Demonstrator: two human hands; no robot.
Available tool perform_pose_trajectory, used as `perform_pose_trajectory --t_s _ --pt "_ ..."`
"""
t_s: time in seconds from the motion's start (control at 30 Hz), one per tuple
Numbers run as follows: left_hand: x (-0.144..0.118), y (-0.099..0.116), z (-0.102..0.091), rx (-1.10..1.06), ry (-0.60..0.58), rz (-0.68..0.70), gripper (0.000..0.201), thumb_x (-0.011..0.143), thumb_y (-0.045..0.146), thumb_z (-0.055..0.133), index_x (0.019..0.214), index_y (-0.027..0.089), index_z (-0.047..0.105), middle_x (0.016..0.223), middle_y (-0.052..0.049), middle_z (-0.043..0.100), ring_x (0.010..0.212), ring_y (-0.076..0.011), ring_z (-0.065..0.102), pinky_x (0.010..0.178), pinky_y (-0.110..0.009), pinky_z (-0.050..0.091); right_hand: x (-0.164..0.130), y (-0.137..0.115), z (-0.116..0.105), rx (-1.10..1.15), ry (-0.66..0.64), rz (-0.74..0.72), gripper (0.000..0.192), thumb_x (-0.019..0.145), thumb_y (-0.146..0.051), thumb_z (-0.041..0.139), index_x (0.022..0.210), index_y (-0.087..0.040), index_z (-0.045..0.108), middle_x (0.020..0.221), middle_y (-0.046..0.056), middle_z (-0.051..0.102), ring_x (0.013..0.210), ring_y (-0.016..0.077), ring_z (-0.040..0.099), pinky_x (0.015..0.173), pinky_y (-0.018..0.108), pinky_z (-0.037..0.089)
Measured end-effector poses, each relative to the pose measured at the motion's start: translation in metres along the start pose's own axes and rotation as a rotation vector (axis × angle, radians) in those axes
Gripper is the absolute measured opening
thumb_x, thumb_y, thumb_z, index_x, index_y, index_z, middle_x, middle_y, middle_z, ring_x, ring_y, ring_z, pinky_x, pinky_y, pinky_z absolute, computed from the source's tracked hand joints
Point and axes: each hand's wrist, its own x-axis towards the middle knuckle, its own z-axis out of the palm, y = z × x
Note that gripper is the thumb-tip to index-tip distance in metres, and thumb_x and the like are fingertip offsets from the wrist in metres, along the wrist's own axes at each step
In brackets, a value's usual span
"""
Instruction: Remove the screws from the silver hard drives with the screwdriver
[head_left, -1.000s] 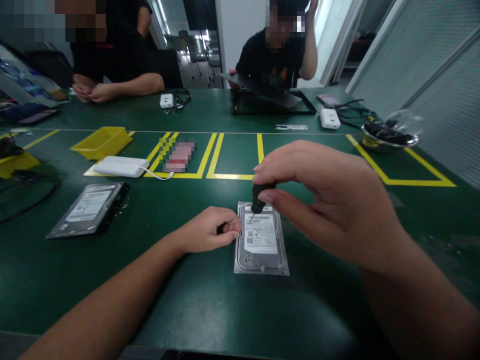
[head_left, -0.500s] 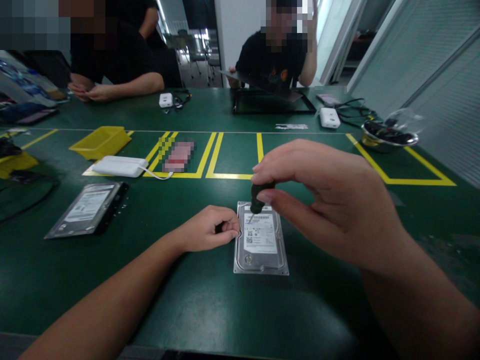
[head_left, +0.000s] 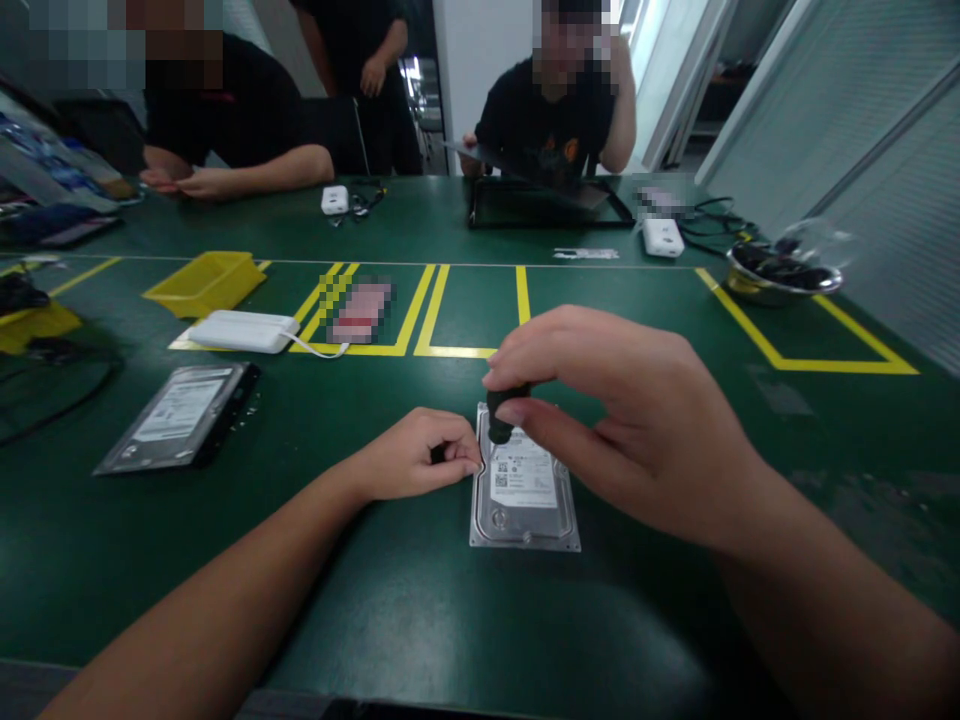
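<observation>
A silver hard drive (head_left: 525, 495) with a white label lies flat on the green table in front of me. My right hand (head_left: 622, 420) pinches the black handle of a small screwdriver (head_left: 501, 412) between thumb and fingers, upright over the drive's far left corner. My left hand (head_left: 416, 458) rests curled on the table against the drive's left edge, fingers closed around something small and dark that I cannot make out.
A second hard drive (head_left: 176, 415) lies at the left with small screws beside it. A white box (head_left: 244, 331), yellow trays (head_left: 206, 282), a steel bowl (head_left: 780, 275) and a laptop (head_left: 547, 200) sit farther back. Three other people are at the far side.
My right hand and the screwdriver have shifted left and slightly down toward the drive's far left corner. A standing person has come into view at the back. My left hand stays put.
</observation>
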Motion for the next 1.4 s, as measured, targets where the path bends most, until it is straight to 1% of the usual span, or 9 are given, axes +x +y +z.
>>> perform_pose_trajectory --t_s 0.1,0.27,0.4,0.5,0.6,0.87,1.13,1.4 --pt "0.0 -0.001 0.0 0.003 0.003 0.006 0.012 0.088 0.023 0.062 0.079 0.016 0.065 0.07 0.002 0.061 0.063 -0.0101 0.054 0.06 -0.022 0.041 0.0 0.001 0.004 0.017 -0.012 0.002 0.016 0.092 -0.017 0.055 0.104 -0.021 0.064 0.105 0.004 0.069 0.098 0.0173 0.063 0.084 0.033 0.052" --pt "0.0 -0.004 0.001 -0.018 0.005 0.017 0.009 0.088 0.023 0.064 0.082 0.016 0.065 0.073 0.002 0.061 0.065 -0.0099 0.053 0.061 -0.022 0.04 0.0 0.002 0.007 0.029 -0.024 -0.011 0.015 0.092 -0.017 0.055 0.103 -0.018 0.065 0.104 0.005 0.069 0.097 0.0168 0.062 0.085 0.032 0.052" --pt "-0.001 -0.006 0.001 -0.033 -0.001 0.01 0.008 0.088 0.023 0.064 0.085 0.016 0.065 0.074 0.002 0.061 0.066 -0.0099 0.055 0.063 -0.022 0.041 0.001 0.003 0.008 0.037 -0.015 -0.016 0.014 0.091 -0.017 0.055 0.102 -0.017 0.065 0.103 0.005 0.069 0.097 0.0164 0.062 0.084 0.031 0.051" --pt "-0.001 -0.008 0.001 -0.03 -0.009 0.014 0.009 0.089 0.025 0.064 0.086 0.016 0.067 0.077 0.001 0.063 0.07 -0.0107 0.057 0.065 -0.023 0.042 0.001 0.004 0.009 0.041 -0.011 -0.013 0.014 0.091 -0.017 0.055 0.101 -0.019 0.065 0.103 0.005 0.069 0.097 0.0173 0.063 0.085 0.032 0.051" --pt "0.0 -0.008 0.0 -0.03 -0.015 0.011 0.011 0.09 0.026 0.065 0.086 0.016 0.067 0.079 0.0 0.065 0.072 -0.0112 0.059 0.065 -0.023 0.043 0.001 0.005 0.011 0.043 -0.009 -0.028 0.015 0.091 -0.016 0.054 0.101 -0.018 0.065 0.102 0.005 0.069 0.097 0.0168 0.062 0.085 0.031 0.05" --pt "0.0 -0.009 0.0 -0.028 -0.013 -0.002 0.01 0.089 0.025 0.067 0.084 0.016 0.068 0.077 0.001 0.066 0.068 -0.0095 0.057 0.065 -0.022 0.041 0.001 0.007 0.013 0.007 0.006 -0.038 0.013 0.091 -0.016 0.057 0.101 -0.015 0.065 0.101 0.005 0.069 0.097 0.0152 0.062 0.086 0.03 0.05" --pt "0.001 -0.007 -0.001 -0.05 -0.008 -0.024 0.011 0.088 0.025 0.068 0.083 0.015 0.068 0.075 0.002 0.065 0.066 -0.0085 0.056 0.062 -0.021 0.04 0.002 0.008 0.015 -0.01 0.026 -0.049 0.015 0.089 -0.012 0.061 0.102 -0.011 0.067 0.101 0.004 0.069 0.096 0.0114 0.061 0.087 0.024 0.047" --pt "0.0 -0.01 0.0 -0.047 -0.013 -0.022 0.012 0.088 0.027 0.069 0.085 0.015 0.069 0.075 0.002 0.066 0.066 -0.0087 0.057 0.061 -0.021 0.04 0.004 0.007 0.017 -0.022 0.041 -0.052 0.013 0.09 -0.014 0.06 0.101 -0.011 0.067 0.1 0.005 0.069 0.096 0.0127 0.062 0.087 0.025 0.048"
